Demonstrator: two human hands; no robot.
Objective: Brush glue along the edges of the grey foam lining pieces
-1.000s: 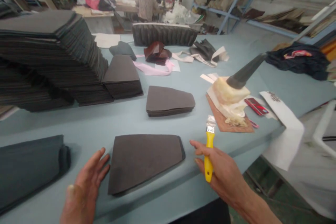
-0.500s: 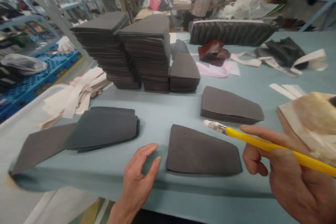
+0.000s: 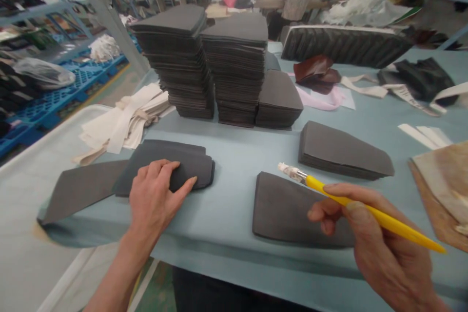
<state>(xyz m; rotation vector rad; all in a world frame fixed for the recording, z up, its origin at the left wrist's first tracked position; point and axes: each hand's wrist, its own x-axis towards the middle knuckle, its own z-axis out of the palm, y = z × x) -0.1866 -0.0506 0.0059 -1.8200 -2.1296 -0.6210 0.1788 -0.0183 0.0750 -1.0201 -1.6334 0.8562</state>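
Pale blue worktop point(image 3: 234, 165) — the left hand point(image 3: 155, 200), lower left, presses open-fingered on a grey pad point(image 3: 175, 168); the right hand point(image 3: 376, 248), lower right, grips a yellow brush point(image 3: 365, 209) over another sheet point(image 3: 285, 209).

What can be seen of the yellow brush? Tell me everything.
The brush has a long, slim yellow handle that looks like plastic, a short metal ferrule and a small tuft of pale, stiffened bristles. The right hand holds it in a finger grip, slanted, with the bristles up and left above the flat grey piece at the table's near edge.
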